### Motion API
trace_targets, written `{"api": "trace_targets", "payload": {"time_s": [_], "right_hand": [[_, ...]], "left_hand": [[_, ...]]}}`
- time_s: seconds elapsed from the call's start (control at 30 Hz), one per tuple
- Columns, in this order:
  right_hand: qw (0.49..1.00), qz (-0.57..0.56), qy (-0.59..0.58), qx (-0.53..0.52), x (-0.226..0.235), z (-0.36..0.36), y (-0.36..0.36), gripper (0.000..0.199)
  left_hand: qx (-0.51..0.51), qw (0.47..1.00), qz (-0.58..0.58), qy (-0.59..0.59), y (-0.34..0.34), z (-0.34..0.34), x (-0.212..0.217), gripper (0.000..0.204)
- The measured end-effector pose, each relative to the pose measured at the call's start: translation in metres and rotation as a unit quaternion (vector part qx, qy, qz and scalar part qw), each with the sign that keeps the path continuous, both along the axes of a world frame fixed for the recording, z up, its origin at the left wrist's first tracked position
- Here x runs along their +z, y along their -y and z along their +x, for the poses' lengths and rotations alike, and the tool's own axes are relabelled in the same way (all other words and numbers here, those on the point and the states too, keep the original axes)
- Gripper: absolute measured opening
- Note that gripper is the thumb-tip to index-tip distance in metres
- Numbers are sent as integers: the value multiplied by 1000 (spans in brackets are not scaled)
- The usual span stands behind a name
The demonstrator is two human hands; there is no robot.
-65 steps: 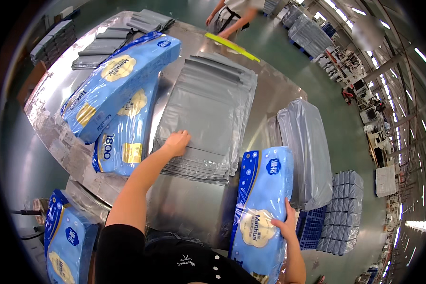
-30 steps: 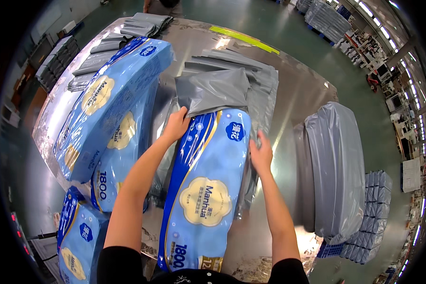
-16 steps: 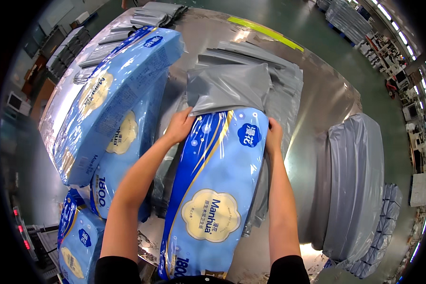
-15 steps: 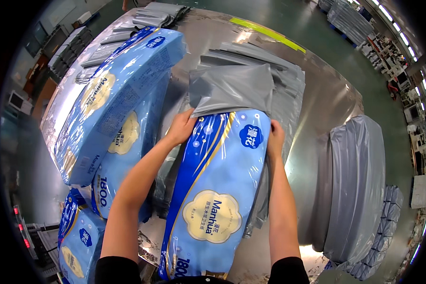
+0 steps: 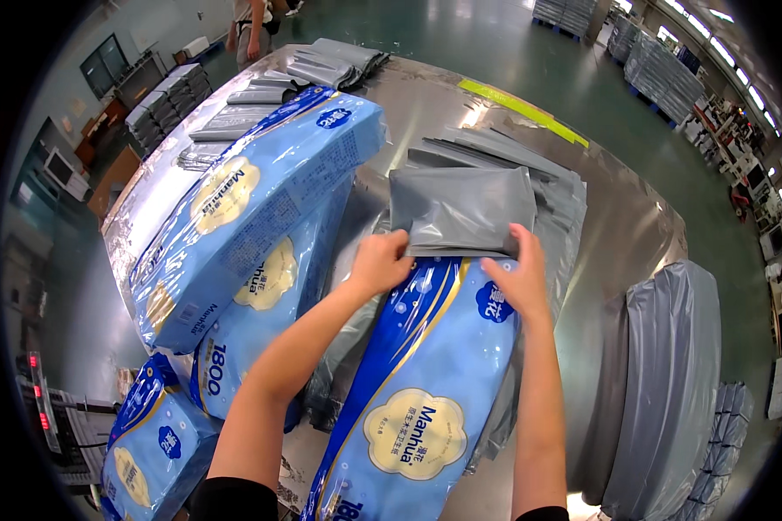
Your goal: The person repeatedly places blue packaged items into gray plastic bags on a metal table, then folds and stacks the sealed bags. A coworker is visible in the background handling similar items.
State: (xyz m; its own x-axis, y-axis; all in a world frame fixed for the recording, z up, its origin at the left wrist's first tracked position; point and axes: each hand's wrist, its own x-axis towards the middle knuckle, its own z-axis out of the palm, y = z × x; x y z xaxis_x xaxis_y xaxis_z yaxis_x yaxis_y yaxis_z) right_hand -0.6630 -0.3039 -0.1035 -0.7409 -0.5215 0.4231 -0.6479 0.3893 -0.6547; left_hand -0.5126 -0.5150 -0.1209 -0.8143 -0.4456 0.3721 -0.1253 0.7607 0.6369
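Note:
In front of me a long blue plastic-wrapped tissue pack (image 5: 460, 347) lies lengthwise, its far end meeting the mouth edge of a grey plastic bag (image 5: 469, 204). My left hand (image 5: 381, 263) is closed at the bag's near left corner, fingertips curled on its edge. At the opposite corner is my right hand (image 5: 526, 278), thumb and fingers spread; the forefinger touches the bag and the thumb rests over the pack's far end. Whether the pack's tip sits inside the bag or just under its edge, I cannot tell.
More blue packs (image 5: 261, 208) are piled on the left, one tilted over another, with a further pack (image 5: 161, 443) lower down. Grey bags (image 5: 330, 65) lie at the far left edge of the metal table (image 5: 626, 208). Filled grey parcels (image 5: 669, 391) stand at right. A person (image 5: 254, 30) is beyond the table.
My right hand has come off the pack's side and spread its fingers at the bag's corner. The left hand stays at the bag's other corner. The whole view has shifted, showing more floor.

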Motion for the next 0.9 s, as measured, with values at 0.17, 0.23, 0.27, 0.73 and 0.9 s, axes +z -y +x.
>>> {"api": "trace_targets", "payload": {"time_s": [0.17,0.23,0.27,0.73,0.9], "right_hand": [[943,278,-105,-150,11,-20,25,42],[956,186,-22,-225,-10,-43,0,34],[961,171,35,-215,-15,-45,-12,31],[942,-178,182,-220,-161,-25,-68,29],[930,-21,301,-209,-133,0,-46,38]], "left_hand": [[-77,980,-164,77,-19,-6,10,17],[-73,981,-158,90,-14,-6,6,22],[-60,984,-135,100,-12,-7,4,24],[-1,985,153,-86,-15,-7,-78,26],[100,957,234,138,-10,34,-121,34]]}}
